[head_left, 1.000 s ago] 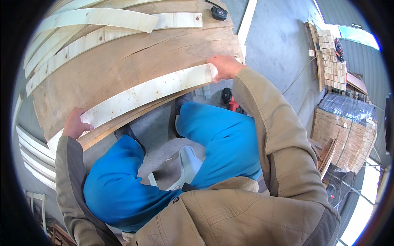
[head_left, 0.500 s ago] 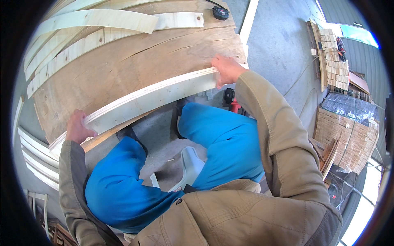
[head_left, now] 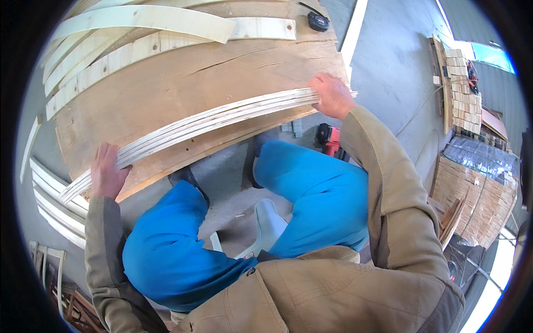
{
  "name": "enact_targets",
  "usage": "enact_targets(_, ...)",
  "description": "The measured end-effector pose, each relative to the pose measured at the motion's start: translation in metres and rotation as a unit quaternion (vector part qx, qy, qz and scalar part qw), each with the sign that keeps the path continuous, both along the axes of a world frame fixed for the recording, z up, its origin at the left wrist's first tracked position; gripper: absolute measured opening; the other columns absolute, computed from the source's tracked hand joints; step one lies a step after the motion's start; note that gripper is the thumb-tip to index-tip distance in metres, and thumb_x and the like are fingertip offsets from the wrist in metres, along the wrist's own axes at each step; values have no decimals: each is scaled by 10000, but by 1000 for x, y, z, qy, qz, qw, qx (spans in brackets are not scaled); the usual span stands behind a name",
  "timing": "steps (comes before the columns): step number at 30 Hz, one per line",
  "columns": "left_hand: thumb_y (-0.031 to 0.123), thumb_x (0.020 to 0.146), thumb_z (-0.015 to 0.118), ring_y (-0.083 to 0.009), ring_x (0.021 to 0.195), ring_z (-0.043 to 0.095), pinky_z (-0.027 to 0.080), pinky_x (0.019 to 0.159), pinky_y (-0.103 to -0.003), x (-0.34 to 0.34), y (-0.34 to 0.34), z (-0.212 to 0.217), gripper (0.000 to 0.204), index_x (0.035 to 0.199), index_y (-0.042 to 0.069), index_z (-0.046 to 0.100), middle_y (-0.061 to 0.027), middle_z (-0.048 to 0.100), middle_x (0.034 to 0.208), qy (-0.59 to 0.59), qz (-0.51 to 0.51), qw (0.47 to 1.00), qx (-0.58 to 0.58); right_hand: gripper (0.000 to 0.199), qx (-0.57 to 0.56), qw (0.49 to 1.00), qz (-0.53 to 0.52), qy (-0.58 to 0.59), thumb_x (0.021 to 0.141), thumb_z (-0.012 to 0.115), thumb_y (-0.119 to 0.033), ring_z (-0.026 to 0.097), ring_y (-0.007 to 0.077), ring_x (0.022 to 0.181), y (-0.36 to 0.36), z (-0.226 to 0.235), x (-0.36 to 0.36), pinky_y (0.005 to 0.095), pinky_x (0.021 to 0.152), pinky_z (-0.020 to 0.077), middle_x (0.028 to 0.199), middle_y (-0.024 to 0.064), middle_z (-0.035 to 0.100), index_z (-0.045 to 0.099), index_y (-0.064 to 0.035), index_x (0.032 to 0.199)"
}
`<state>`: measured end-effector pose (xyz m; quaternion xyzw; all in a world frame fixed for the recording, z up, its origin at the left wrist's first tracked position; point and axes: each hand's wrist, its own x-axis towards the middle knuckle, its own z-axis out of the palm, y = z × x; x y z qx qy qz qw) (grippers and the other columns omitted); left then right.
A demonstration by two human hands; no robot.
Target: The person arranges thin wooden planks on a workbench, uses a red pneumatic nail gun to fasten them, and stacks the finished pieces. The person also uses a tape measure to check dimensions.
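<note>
A left hand [head_left: 106,173] and right hand [head_left: 333,95] hold, fingers clenched, a bundle of long pale wooden strips [head_left: 214,119] on edge over a brown plywood desk [head_left: 166,83].

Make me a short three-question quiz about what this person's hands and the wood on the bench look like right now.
1. True or false: both hands grip the same bundle of thin wooden strips.
2. Which end of the bundle does the right hand hold?
A. the end near the bench's right edge
B. the end by the planks on the floor
C. the middle
3. Fill in: the bundle is turned on its ____ on the plywood bench top, so its layers show.

Key:
1. True; the left hand has the other end.
2. A
3. edge
</note>
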<state>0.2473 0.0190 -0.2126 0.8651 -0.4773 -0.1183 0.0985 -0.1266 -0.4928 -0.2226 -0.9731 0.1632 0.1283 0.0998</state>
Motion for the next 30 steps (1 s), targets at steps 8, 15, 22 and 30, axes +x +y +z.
enact_targets(8,103,684,918,-379,1044,630,512,892,-490,-2,-30,-49,469,1063,79,643,-116,633,1068,-69,-10,995,-71,433,-29,998,-20,-46,755,820,-87,624,334,1174,-14,-24,3,466,1028,471,1171,80,648,671,-127,1160)
enact_targets(15,113,729,879,-403,1100,615,491,966,-507,8,-14,-54,504,1166,66,631,-137,645,1145,-33,-6,999,-32,354,-33,994,-15,-100,781,764,-58,653,378,1088,-16,-46,-2,493,956,481,1051,129,693,687,-104,1123)
enact_targets(22,105,722,880,-426,1186,582,448,1049,-526,-1,-21,-51,655,1300,37,580,-180,628,1244,-58,-10,998,15,293,-33,992,-4,-122,809,670,-57,652,351,1112,-15,-46,-8,483,996,442,1088,139,685,654,-102,1098)
enact_targets(30,78,726,873,-437,1177,576,452,1030,-522,-10,-37,-47,678,1330,55,565,-175,610,1227,-47,-41,998,-12,482,-23,998,-23,-48,807,752,-96,598,334,1258,-9,-28,-3,472,1105,399,1258,139,652,635,-105,1274)
